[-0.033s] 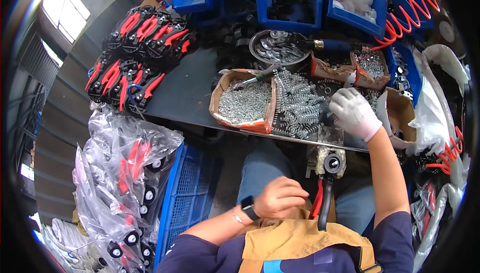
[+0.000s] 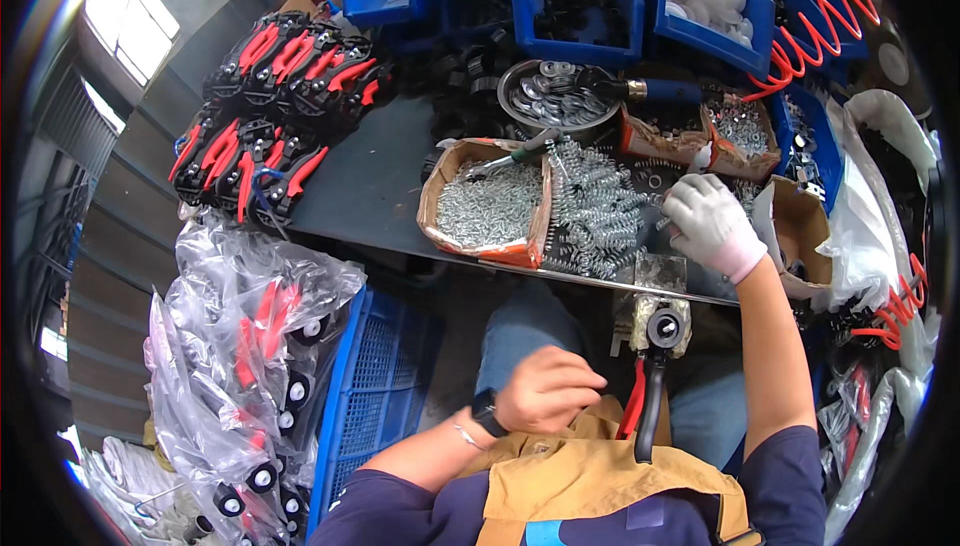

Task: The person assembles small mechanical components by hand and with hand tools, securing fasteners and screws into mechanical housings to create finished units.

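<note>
My right hand (image 2: 708, 223), in a white glove, is over the table's front edge, at the right side of a heap of small coil springs (image 2: 597, 211). Its fingers are drawn together at the springs, and whatever is between the tips is too small to make out. My bare left hand (image 2: 550, 390) hovers above my lap with curled fingers, and its palm side is hidden. Between my hands a tool with one red and one black handle (image 2: 646, 406) hangs from a fixture with a round black part (image 2: 664, 327) at the table's edge.
Left of the springs, a cut carton (image 2: 490, 208) holds small metal parts, with a green-handled tool (image 2: 535, 146) across it. Red-handled tools (image 2: 250, 161) are piled far left. Blue bins (image 2: 575, 51) line the back. A blue crate (image 2: 375, 386) with bagged tools (image 2: 265, 346) stands left.
My left hand has shifted slightly left and up. My right hand has moved very slightly, staying beside the springs.
</note>
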`<state>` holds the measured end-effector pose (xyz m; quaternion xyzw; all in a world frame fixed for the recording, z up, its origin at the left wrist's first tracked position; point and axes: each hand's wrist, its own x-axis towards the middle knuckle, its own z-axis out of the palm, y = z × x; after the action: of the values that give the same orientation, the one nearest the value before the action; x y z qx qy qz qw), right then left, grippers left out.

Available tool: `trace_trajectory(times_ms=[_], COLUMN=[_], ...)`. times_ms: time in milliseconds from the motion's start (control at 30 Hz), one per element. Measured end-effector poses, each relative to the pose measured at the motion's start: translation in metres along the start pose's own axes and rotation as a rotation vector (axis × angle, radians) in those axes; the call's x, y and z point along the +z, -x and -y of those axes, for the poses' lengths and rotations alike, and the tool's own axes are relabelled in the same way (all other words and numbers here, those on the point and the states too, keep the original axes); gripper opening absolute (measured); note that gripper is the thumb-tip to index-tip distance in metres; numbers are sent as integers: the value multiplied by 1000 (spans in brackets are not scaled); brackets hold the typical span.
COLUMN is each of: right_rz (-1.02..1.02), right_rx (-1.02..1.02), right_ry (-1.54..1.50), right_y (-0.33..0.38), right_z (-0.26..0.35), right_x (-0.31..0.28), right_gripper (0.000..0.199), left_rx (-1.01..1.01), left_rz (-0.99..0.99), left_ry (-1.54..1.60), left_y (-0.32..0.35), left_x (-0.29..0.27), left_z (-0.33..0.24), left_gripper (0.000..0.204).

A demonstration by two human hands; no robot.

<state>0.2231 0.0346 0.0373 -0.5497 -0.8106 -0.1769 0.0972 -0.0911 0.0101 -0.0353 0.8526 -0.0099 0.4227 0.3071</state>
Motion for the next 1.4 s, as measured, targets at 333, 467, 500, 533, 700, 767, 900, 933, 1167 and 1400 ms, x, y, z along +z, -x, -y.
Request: trace_trajectory(times_ms=[333,467,500,533,700,767,900,933,1167,1400], right_rz=[-305,-723,-622,-516,-514,-516,-418,-317,-263,572], right_rx=[820,769,651,518,392,358,258,226,884,915], right_ry=[-835,-1254,-1062,-882,-719,-647,-572,-538,-161,84], right_y=[30,65,75,79,86,88,89,95,99,122], right_z=[58,114,114,112,115,115,109,105,3,-72], right_x=[-30,-23,-19,-17,-3,-2,-12,-15,-76,-68], right_gripper=[40,33,37,41,51,52,54,55,11,25], left_rx=[-563,-320,-446,-549,-693,-712,-675,-513,-240,-567], left_rz=[-561,-45,28,31,140,85,-243,-461,-648,-233], left_ry=[-557,-857,-889,-893,-918,-930,-897,-881,213,652], left_y=[-74,-88,-89,-89,-113,-120,-137,-153,-144,-58], left_x=[-238,-263,-263,-269,-236,-236,-268,-240,-141,-12], left_z=[179,281,300,320,347,339,287,258,65,-8], left_gripper=[39,50,47,47,38,35,30,28,21,40])
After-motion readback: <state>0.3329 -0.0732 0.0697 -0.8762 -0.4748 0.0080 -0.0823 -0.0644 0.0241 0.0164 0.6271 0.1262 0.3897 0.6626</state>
